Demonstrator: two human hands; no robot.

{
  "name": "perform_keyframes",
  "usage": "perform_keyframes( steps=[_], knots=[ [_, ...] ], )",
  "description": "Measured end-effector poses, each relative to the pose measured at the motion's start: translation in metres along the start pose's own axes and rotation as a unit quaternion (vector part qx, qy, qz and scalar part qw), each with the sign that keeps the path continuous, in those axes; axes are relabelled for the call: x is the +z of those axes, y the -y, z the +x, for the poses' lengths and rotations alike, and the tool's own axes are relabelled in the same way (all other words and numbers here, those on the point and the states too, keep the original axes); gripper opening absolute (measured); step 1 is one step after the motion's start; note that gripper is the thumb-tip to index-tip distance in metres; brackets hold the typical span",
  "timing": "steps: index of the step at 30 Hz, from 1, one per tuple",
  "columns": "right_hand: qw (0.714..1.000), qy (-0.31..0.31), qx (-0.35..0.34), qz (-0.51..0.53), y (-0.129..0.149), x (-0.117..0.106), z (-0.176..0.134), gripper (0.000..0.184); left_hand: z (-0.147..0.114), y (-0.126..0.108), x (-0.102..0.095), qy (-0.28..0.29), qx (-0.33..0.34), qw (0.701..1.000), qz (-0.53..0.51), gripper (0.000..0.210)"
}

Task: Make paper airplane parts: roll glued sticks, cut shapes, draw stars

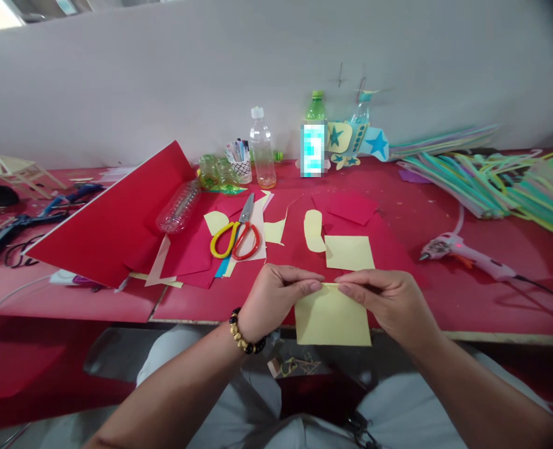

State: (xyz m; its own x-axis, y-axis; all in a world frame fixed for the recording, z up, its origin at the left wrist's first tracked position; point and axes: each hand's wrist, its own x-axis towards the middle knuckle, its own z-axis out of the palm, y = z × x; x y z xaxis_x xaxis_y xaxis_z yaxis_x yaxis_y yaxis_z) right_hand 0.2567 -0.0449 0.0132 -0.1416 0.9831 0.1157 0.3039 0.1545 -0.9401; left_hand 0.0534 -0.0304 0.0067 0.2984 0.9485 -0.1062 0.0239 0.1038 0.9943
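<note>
A pale yellow sheet of paper hangs over the table's front edge, pinched along its top by both hands. My left hand, with a beaded bracelet at the wrist, grips the upper left part between thumb and fingers. My right hand pinches the same edge further right. The top edge looks narrowly folded under the thumbs. Just beyond lie a second yellow paper piece and a rounded yellow cutout. Scissors with one yellow and one red handle rest on paper scraps to the left.
A pink glue gun with a lit red light lies at right, its cord trailing off. Clear bottle, pen cup and decorated bottle stand along the wall. Striped strips fill the right. A red board leans left.
</note>
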Motion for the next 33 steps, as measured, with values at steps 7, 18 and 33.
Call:
perform_keyframes(
  steps=[7, 18, 33],
  knots=[
    [1.000, -0.001, 0.000, 0.011, 0.0006, 0.0019, -0.0002, 0.014, -0.0007, 0.0000, 0.0014, -0.006, -0.018, 1.000, -0.024, 0.026],
    [0.999, -0.037, 0.005, 0.013, -0.0022, -0.0032, 0.0019, 0.013, 0.0013, -0.0047, -0.0036, 0.006, -0.048, 0.995, -0.090, 0.027],
    [0.999, -0.047, -0.016, -0.004, -0.0015, -0.0057, 0.0009, 0.010, 0.0013, -0.0045, -0.0060, 0.009, -0.060, 0.994, -0.087, 0.027]
  ],
)
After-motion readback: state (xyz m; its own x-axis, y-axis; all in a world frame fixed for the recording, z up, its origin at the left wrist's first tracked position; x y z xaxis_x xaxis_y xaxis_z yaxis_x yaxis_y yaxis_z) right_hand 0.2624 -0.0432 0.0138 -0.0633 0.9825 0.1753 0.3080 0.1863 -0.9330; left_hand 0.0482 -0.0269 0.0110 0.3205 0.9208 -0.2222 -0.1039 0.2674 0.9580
